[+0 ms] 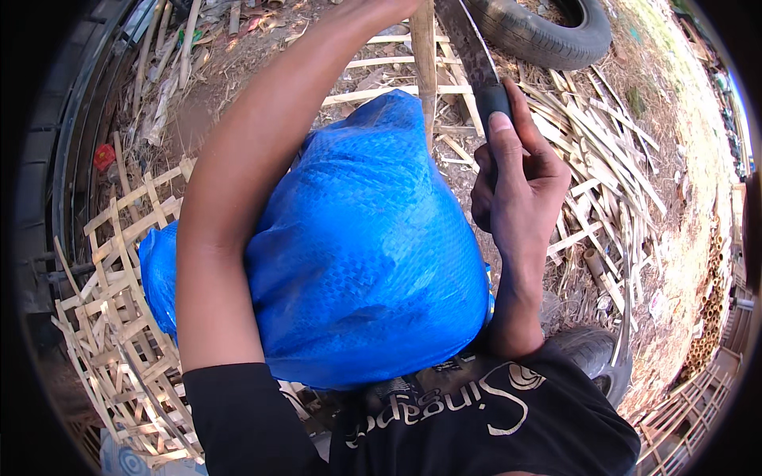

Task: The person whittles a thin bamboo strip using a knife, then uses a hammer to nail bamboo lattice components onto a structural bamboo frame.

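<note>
My right hand [520, 166] is closed round the dark handle of a large knife [474, 59], thumb along the grip. The worn, stained blade points up and away, beside an upright bamboo pole [424, 59]. My left arm stretches forward over a blue woven plastic sheet [357, 230] bunched across my lap. At the top edge my left hand [389, 8] reaches the bamboo pole; its fingers are cut off by the picture's edge, so their grip does not show.
Thin split bamboo strips [595, 143] lie piled on the right. A tyre [548, 36] rests ahead, another tyre [591, 353] by my right side. Woven bamboo lattice [127, 317] spreads at the left, with a red object [104, 157] beyond it.
</note>
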Motion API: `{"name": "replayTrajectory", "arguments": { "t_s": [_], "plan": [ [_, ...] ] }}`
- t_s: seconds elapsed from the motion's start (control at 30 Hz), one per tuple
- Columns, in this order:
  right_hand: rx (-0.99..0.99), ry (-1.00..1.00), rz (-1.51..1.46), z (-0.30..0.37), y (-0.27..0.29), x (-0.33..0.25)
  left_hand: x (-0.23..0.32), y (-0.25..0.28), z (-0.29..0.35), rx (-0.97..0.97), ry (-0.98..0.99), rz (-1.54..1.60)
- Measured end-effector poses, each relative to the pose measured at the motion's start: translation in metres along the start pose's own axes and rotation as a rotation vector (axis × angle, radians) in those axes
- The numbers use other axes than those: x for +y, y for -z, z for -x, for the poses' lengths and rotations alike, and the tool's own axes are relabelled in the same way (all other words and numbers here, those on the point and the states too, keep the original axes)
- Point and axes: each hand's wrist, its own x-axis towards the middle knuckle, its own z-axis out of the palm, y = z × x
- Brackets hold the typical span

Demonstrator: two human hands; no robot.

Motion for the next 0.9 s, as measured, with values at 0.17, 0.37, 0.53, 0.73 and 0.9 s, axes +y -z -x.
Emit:
{"name": "replayTrajectory", "arguments": {
  "t_s": [0.17,0.37,0.53,0.73,0.9],
  "plan": [
    [-0.030,0.099,0.129,-0.003,0.000,0.021,-0.005,-0.002,-0.003,-0.026,-0.008,0.020],
    [-0.012,-0.034,0.054,-0.010,0.007,-0.004,-0.003,-0.006,-0.001,0.018,-0.033,-0.001],
    [-0.034,0.057,0.168,-0.013,0.002,0.027,-0.004,-0.006,-0.004,0.045,-0.068,-0.002],
    [-0.058,-0.074,0.132,-0.019,0.010,-0.001,-0.005,-0.002,-0.002,0.016,-0.078,-0.027],
    [-0.027,0.115,0.206,-0.024,0.006,0.027,0.002,-0.008,-0.003,0.038,-0.164,-0.001]
  ]
}}
